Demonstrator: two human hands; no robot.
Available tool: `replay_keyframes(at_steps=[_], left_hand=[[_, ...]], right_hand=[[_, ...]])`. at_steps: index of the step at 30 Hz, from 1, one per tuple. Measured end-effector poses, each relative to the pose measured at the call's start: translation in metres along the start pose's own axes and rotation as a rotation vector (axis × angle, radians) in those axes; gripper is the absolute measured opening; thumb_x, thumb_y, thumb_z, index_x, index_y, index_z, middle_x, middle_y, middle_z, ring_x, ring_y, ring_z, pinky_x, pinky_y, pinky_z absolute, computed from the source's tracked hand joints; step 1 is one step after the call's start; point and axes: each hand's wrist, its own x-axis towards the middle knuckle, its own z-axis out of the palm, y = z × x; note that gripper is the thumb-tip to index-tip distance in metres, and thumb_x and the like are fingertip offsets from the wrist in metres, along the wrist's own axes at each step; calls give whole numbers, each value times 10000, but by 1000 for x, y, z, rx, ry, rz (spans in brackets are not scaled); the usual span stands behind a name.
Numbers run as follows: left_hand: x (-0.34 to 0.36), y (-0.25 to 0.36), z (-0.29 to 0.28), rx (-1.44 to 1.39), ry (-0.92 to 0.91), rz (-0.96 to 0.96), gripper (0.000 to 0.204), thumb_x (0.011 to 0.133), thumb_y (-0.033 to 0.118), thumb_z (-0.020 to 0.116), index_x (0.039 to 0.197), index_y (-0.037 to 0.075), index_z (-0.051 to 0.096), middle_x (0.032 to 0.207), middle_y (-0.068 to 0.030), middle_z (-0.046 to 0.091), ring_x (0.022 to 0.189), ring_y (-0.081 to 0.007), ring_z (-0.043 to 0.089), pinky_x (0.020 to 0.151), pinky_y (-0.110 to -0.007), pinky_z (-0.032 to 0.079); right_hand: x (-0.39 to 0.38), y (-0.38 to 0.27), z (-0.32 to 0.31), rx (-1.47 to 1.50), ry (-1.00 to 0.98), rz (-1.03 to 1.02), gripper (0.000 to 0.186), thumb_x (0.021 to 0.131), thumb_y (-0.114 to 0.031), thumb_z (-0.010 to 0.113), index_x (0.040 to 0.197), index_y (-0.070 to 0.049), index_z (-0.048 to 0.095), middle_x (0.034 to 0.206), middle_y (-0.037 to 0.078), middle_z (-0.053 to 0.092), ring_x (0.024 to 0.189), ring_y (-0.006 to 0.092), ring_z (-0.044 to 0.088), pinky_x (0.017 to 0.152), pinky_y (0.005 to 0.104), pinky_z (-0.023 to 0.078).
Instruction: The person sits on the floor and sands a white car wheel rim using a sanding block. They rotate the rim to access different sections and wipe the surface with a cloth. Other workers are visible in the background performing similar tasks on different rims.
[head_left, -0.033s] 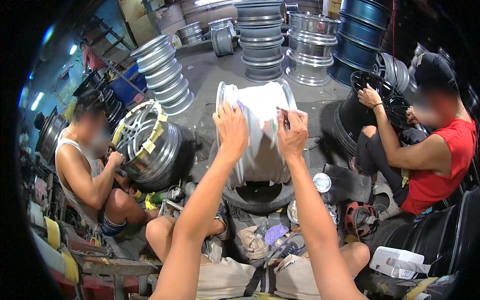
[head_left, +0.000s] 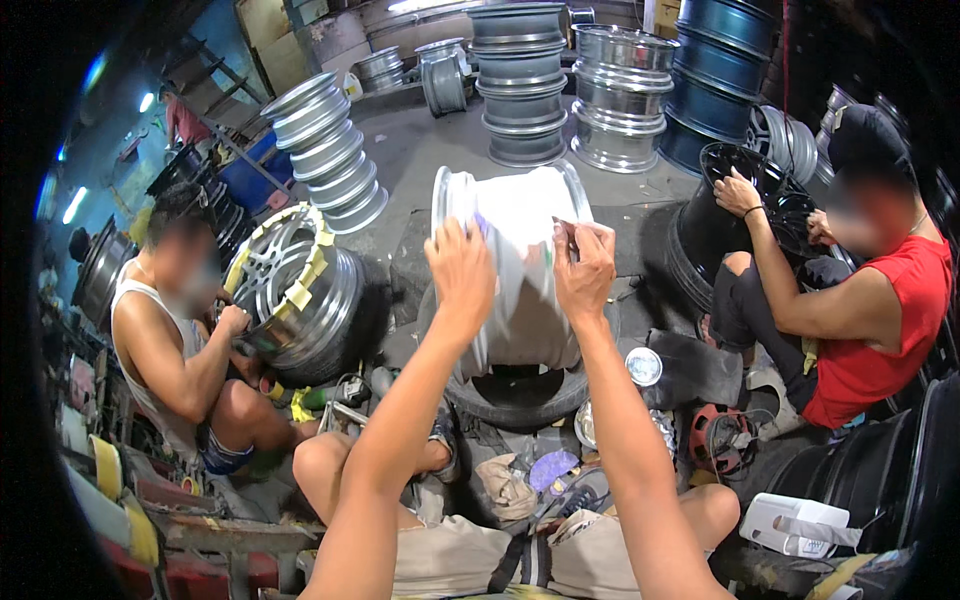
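In front of me a silver wheel rim (head_left: pixel 510 345) stands on its side on a black tyre (head_left: pixel 515 405). A thin white sheet (head_left: pixel 525 200) spreads across the barrel, its lower part hanging in loose folds; I cannot tell whether it is paper or cloth. The fingers of my left hand (head_left: pixel 462 265) curl over the sheet's left edge, beside a small purple patch. At the opposite edge, my right hand (head_left: pixel 585 262) pinches the sheet between thumb and fingers.
At left, a person in a white tank top works on a masked rim (head_left: pixel 320 295). Another, in red, handles a black rim (head_left: pixel 740 165) at right. Stacked rims (head_left: pixel 520 85) stand behind. By my knees lie a round tin (head_left: pixel 643 366), a purple disc (head_left: pixel 552 468) and a white container (head_left: pixel 795 523).
The white sheet's folds have shifted slightly between my hands. Both hands stay in almost the same place.
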Motion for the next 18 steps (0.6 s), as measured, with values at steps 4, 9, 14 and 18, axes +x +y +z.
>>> replay_keyframes(at_steps=[4, 9, 14, 18], left_hand=[[-43, -16, -23, -41, 1, 109, 296, 893, 141, 626, 1150, 9, 691, 1070, -124, 575, 1050, -283, 557, 876, -435, 408], [22, -27, -5, -25, -8, 117, 275, 929, 157, 612, 1157, 31, 700, 1093, -136, 579, 1068, -296, 556, 885, -447, 416], [-42, -25, -29, -157, -132, 261, 365, 893, 182, 692, 1227, 37, 683, 1076, -144, 547, 1055, -301, 550, 855, -452, 409], [-80, -15, -56, -324, -160, 193, 437, 886, 167, 680, 1297, 20, 643, 1064, -136, 543, 1035, -286, 546, 852, -430, 414]], right_hand=[[-2, 0, 3, -30, 3, -110, 130, 962, -171, 718, 988, -47, 747, 970, 79, 751, 1046, 284, 637, 843, 406, 550], [-2, -9, 1, 17, -28, -9, 141, 972, -174, 710, 1034, -63, 770, 977, 76, 753, 1035, 282, 632, 834, 405, 544], [1, 3, 1, -7, 4, -69, 132, 965, -166, 717, 1035, -69, 772, 978, 74, 752, 1035, 277, 635, 828, 400, 549], [0, -1, 2, -52, 25, -74, 132, 958, -158, 723, 1036, -61, 768, 984, 73, 751, 1037, 278, 635, 830, 401, 549]])
